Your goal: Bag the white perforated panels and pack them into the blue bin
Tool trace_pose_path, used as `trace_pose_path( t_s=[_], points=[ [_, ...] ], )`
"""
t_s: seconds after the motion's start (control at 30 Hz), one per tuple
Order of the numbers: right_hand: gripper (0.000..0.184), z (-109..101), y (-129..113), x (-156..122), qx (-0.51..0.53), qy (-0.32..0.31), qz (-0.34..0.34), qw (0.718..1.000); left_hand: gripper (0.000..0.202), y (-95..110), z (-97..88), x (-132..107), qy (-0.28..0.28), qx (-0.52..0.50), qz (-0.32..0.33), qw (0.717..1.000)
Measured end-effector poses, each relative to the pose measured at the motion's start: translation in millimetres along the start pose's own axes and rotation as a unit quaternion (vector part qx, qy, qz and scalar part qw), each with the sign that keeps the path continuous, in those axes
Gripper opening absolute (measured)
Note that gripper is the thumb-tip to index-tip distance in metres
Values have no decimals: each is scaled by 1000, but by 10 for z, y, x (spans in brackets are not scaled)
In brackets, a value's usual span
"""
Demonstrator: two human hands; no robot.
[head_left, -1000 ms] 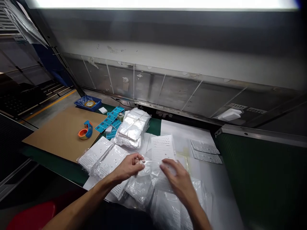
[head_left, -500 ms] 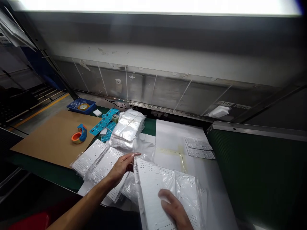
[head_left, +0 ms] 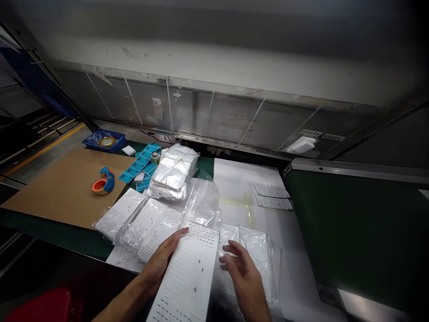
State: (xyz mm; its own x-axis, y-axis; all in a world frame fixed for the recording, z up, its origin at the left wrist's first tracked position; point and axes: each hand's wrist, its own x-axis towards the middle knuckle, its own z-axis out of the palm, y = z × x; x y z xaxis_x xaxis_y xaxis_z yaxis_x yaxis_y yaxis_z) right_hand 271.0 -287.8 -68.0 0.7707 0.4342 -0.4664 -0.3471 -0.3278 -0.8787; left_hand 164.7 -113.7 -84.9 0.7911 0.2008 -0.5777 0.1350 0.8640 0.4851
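A long white slotted panel (head_left: 197,264) tilts up in front of me, its face showing rows of slits and a few small holes. My left hand (head_left: 163,257) is wrapped round its left edge, thumb near the top corner. Just right of the panel, my right hand (head_left: 243,273) hovers with bent, parted fingers and holds nothing. At the panel's top end stands a crumpled clear plastic bag (head_left: 204,197); whether the panel touches it I cannot tell. Bagged white panels (head_left: 256,250) lie beyond and beneath my right hand. More bagged panels (head_left: 147,223) lie to the left.
A tied stack of clear bags (head_left: 176,167) stands at the back, beside blue label strips (head_left: 140,163). On brown cardboard (head_left: 67,179) lies a tape dispenser (head_left: 103,181); behind is a blue tray (head_left: 103,141). Small panels (head_left: 273,195) lie back right, near a green conveyor belt (head_left: 355,223).
The panel has turned from edge-on to face me and shifted left, in my left hand. My right hand has come off its surface. The plastic bag now stands up taller behind it.
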Motion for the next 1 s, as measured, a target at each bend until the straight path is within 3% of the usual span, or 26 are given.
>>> trace_pose_path(
  t_s=[0.1,0.23,0.43,0.67,0.77,0.83,0.9,1.0],
  points=[
    [37,-71,-16,190,-66,-30,-43,996,45,-44,-25,-3,-9,1,-8,1000],
    [22,28,22,264,-66,-27,-60,996,42,-81,5,-26,4,-9,-16,1000],
    [29,85,100,308,-3,-27,-14,1000,45,-203,-10,-60,49,-16,-33,998],
    [24,-7,38,486,-63,-83,-41,994,41,-182,-62,41,14,-58,-35,998],
    [23,-32,63,534,-90,-69,-46,993,41,-193,-39,72,6,-85,-47,995],
    [20,-33,70,514,-140,-35,-90,985,43,-223,-21,88,4,-91,-51,994],
    [14,-38,74,426,-192,-33,-188,963,45,-252,-15,91,8,-88,-45,995],
    [10,-82,137,178,-207,-100,-286,930,48,-248,-51,31,26,-67,-38,997]
  ],
)
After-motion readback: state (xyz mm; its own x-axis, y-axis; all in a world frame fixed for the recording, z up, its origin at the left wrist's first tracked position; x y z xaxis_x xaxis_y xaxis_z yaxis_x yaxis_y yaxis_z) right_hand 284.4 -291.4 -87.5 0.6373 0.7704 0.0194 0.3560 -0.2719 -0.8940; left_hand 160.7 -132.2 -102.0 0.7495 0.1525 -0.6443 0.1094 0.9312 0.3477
